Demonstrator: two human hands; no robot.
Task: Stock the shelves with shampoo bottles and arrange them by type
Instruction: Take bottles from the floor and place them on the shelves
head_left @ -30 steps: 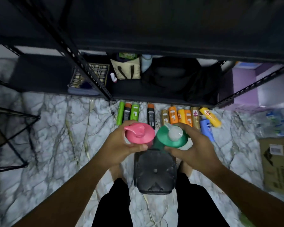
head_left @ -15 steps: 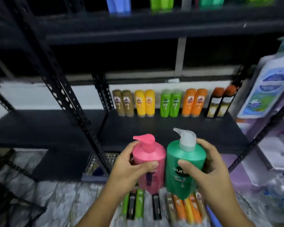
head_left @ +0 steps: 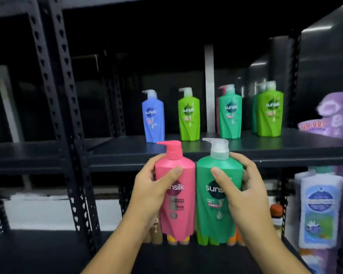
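Bottles upright & touching just before the shelf edge point(head_left: 285, 161): left hand point(head_left: 147, 187) wraps the pink Sunsilk bottle point(head_left: 176, 206), right hand point(head_left: 249, 194) the green Sunsilk bottle point(head_left: 214, 214), prob. ready to slot by type.

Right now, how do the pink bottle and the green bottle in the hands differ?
The pink bottle has a pink pump; the green bottle has a whitish pump. The left hand grips the pink bottle, the right hand the green bottle. Both are upright, side by side, carry a Sunsilk label, with pumps pointing left.
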